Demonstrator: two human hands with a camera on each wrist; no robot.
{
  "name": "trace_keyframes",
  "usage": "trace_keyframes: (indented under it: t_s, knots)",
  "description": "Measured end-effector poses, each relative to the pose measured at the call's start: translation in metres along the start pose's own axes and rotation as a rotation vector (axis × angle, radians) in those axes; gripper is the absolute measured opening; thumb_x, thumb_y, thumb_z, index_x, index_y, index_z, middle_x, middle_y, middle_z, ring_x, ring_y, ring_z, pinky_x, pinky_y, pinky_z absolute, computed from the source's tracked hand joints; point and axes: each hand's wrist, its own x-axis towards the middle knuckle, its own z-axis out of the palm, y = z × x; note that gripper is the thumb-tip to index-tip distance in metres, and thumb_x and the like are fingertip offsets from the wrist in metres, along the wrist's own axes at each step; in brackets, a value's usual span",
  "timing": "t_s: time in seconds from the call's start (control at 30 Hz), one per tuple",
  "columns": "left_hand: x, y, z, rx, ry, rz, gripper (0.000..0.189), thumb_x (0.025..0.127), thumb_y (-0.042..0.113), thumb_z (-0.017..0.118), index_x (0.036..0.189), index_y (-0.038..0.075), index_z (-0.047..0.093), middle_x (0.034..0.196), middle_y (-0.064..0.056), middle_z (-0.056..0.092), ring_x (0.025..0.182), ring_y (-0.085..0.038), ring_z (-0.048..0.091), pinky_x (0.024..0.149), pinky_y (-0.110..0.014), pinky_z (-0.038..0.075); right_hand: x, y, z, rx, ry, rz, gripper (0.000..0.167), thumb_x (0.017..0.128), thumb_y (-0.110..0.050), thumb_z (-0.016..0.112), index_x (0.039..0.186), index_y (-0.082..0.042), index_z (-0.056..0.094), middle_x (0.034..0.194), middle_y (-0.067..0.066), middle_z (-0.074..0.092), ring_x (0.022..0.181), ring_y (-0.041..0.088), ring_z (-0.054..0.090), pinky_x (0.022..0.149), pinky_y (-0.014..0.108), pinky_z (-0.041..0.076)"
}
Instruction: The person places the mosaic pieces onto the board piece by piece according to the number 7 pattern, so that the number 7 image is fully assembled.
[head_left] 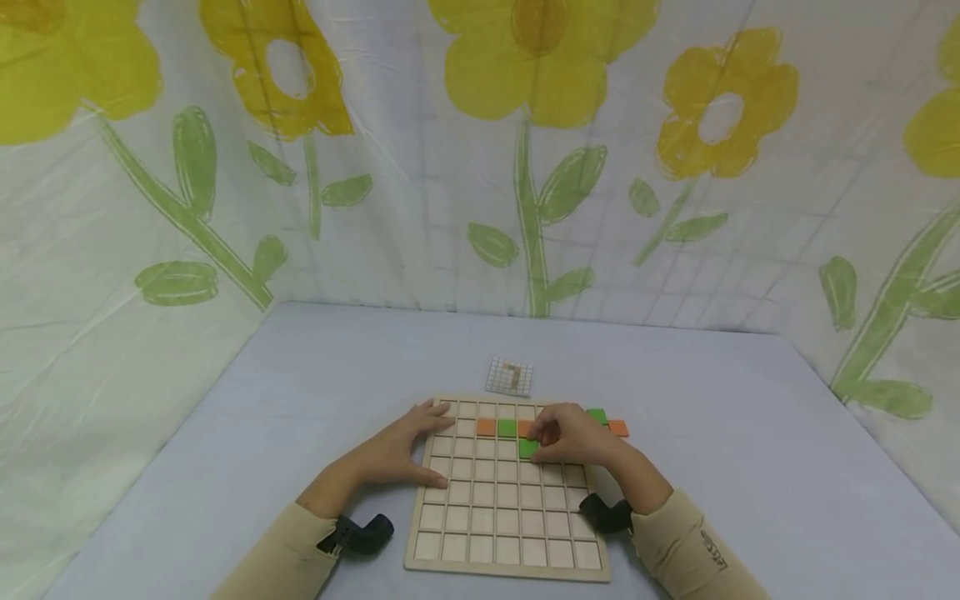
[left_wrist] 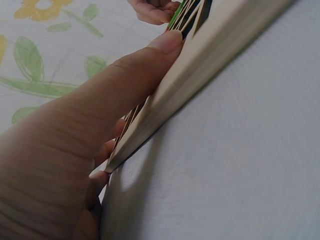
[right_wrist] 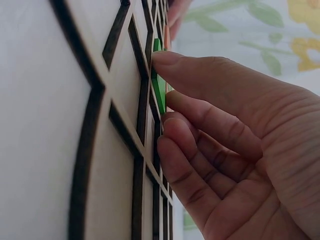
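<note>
A pale wooden grid board [head_left: 483, 521] lies on the table. Along its second row from the top sit an orange tile [head_left: 486, 427], a green tile [head_left: 507, 428] and another orange tile [head_left: 525, 428]. My right hand [head_left: 573, 435] has thumb and forefinger at a second green tile [head_left: 527, 448], one row below; in the right wrist view they pinch this green tile [right_wrist: 159, 87] at the grid. My left hand [head_left: 390, 450] rests spread on the board's left edge, its thumb [left_wrist: 167, 42] on the rim and its other fingers farther up the side.
Behind the board lies a small card [head_left: 510, 377] printed with a grid pattern. Past my right hand, a green tile [head_left: 597, 416] and an orange tile [head_left: 618, 427] lie by the board's right side. A flower-printed curtain [head_left: 420, 208] hangs behind the white table [head_left: 337, 358].
</note>
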Motion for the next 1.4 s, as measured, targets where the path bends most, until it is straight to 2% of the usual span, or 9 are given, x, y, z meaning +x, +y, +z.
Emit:
trace_keyframes:
  t_s: [0.27,0.47,0.7,0.93,1.13,1.23,1.4]
  knots:
    - [-0.001,0.000,0.000,0.006,-0.001,-0.001,0.090,0.063,0.053,0.079,0.138,0.016,0.045,0.155,-0.003,0.024,0.145,-0.032,0.009,0.115,-0.058,0.013,-0.002,0.002,-0.003,0.038,-0.012,-0.005,0.022,0.076,-0.017,0.077,0.094,-0.007,0.069,0.088,0.004,0.064,0.074,0.004,0.059,0.068,0.018,0.053]
    - [-0.002,0.002,-0.001,0.009,0.000,-0.004,0.089,0.063,0.052,0.080,0.137,0.016,0.046,0.155,-0.003,0.025,0.145,-0.032,0.010,0.115,-0.058,0.013,-0.009,0.007,-0.016,0.070,0.015,0.007,0.029,0.077,-0.019,0.076,0.099,-0.002,0.069,0.095,0.008,0.066,0.080,0.009,0.060,0.070,0.021,0.053]
    - [-0.001,0.004,-0.002,-0.004,-0.012,-0.011,0.089,0.064,0.051,0.079,0.138,0.017,0.045,0.155,-0.002,0.025,0.145,-0.032,0.009,0.115,-0.057,0.012,-0.022,0.021,-0.030,0.109,0.047,0.080,0.031,0.077,-0.023,0.076,0.100,-0.004,0.070,0.094,0.008,0.066,0.079,0.008,0.059,0.069,0.022,0.053]
    - [-0.004,0.005,-0.003,-0.003,-0.012,-0.030,0.089,0.063,0.050,0.080,0.138,0.016,0.045,0.155,-0.002,0.024,0.145,-0.032,0.008,0.115,-0.057,0.012,-0.033,0.035,-0.046,0.140,0.081,0.155,0.035,0.076,-0.022,0.077,0.103,-0.001,0.069,0.093,0.010,0.067,0.078,0.011,0.060,0.063,0.024,0.053]
    - [-0.004,0.007,-0.003,-0.001,-0.005,-0.026,0.089,0.063,0.050,0.080,0.138,0.016,0.046,0.155,-0.003,0.024,0.145,-0.032,0.009,0.116,-0.056,0.012,-0.042,0.050,-0.058,0.104,0.117,0.201,0.034,0.079,-0.022,0.074,0.105,-0.001,0.068,0.097,0.011,0.067,0.082,0.012,0.060,0.069,0.023,0.052]
    - [-0.003,0.007,-0.003,0.006,-0.005,-0.023,0.089,0.063,0.051,0.080,0.138,0.016,0.046,0.155,-0.003,0.024,0.145,-0.032,0.009,0.115,-0.056,0.012,-0.046,0.057,-0.062,0.119,0.126,0.234,0.033,0.079,-0.020,0.073,0.106,-0.002,0.068,0.101,0.011,0.068,0.086,0.013,0.061,0.070,0.024,0.053]
    - [-0.003,0.005,-0.003,0.003,-0.009,-0.015,0.089,0.064,0.051,0.080,0.138,0.015,0.046,0.155,-0.003,0.024,0.145,-0.032,0.009,0.115,-0.057,0.012,-0.052,0.065,-0.065,0.156,0.147,0.270,0.037,0.078,-0.020,0.075,0.107,0.001,0.066,0.096,0.010,0.069,0.084,0.014,0.062,0.070,0.022,0.053]
